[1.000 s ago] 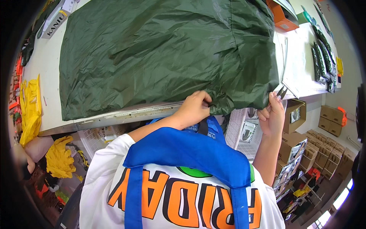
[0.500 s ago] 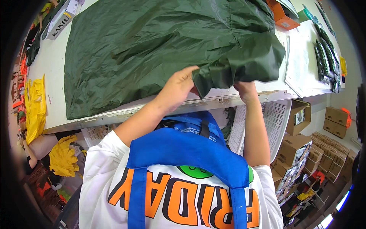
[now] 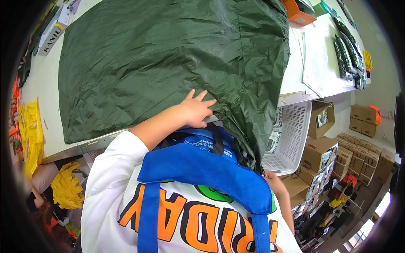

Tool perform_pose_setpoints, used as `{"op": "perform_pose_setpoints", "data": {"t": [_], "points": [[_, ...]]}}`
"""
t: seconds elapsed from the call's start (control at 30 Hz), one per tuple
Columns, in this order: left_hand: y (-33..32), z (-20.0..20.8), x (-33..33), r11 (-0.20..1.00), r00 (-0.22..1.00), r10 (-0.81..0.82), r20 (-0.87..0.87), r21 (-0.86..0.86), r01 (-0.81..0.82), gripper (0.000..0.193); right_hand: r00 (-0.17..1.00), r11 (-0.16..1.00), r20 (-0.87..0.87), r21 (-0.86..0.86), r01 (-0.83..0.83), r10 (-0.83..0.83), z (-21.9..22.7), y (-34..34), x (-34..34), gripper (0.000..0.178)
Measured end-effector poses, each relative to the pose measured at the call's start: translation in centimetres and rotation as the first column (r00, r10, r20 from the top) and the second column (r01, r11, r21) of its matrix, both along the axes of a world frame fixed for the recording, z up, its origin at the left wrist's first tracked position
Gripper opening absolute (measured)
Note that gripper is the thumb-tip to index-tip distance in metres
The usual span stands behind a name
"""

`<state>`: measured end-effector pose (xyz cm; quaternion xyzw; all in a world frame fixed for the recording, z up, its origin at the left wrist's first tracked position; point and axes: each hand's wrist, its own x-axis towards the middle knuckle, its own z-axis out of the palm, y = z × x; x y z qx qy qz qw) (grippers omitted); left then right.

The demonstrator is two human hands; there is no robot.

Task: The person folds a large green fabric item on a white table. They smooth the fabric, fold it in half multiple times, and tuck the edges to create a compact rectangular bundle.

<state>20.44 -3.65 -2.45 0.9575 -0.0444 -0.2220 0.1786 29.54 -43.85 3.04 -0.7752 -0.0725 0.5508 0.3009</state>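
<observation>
A large dark green sheet of thin, crinkled fabric (image 3: 160, 59) is spread over the white table. Its near right part hangs over the front edge. My left hand (image 3: 197, 110) lies on the fabric near that edge, fingers spread, holding nothing. Down below the table's edge, my right hand (image 3: 272, 180) is closed at the lower end of the hanging fabric, beside the white basket. Part of its fingers is hidden, but the gathered green material runs into its grip.
On the table (image 3: 294, 80) stand an orange box (image 3: 298, 14), several dark packets (image 3: 348, 57) and a white box (image 3: 52, 36) at far left. Yellow fabric (image 3: 31, 135) hangs over the left end. Below right are a white plastic basket (image 3: 291, 126) and cardboard boxes (image 3: 318, 152).
My right hand has come down and toward me, drawing the fabric's near right part off the table edge. My left hand has let go of the fold and now rests flat on the fabric.
</observation>
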Motion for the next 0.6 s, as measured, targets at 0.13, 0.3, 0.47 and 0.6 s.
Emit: {"op": "perform_pose_setpoints", "data": {"t": [0.13, 0.3, 0.47, 0.6], "points": [[-1.7, -0.3, 5.2, 0.869, 0.896, 0.351, 0.272, -0.451, -0.203, 0.047, 0.864, 0.897, -0.242, -0.099, 0.430, -0.441, -0.2, -0.3, -2.1, 0.010], [-4.4, -6.9, 6.0, 0.984, 0.942, 0.170, 0.289, -0.103, -0.146, 0.055, 0.916, 0.900, 0.041, -0.173, 0.401, -0.400, 1.5, -0.8, 0.2, 0.015], [-4.8, -7.2, 6.0, 0.988, 0.951, 0.139, 0.277, -0.102, -0.115, 0.051, 0.583, 0.718, 0.422, 0.460, 0.522, -0.695, 6.4, 8.4, 9.0, 0.020], [-3.1, -6.0, 5.5, 0.997, 0.957, 0.073, 0.281, -0.003, -0.075, 0.046, 0.588, 0.672, 0.808, 0.454, -0.585, -0.034, 10.1, 30.2, 1.1, 0.024]]}}
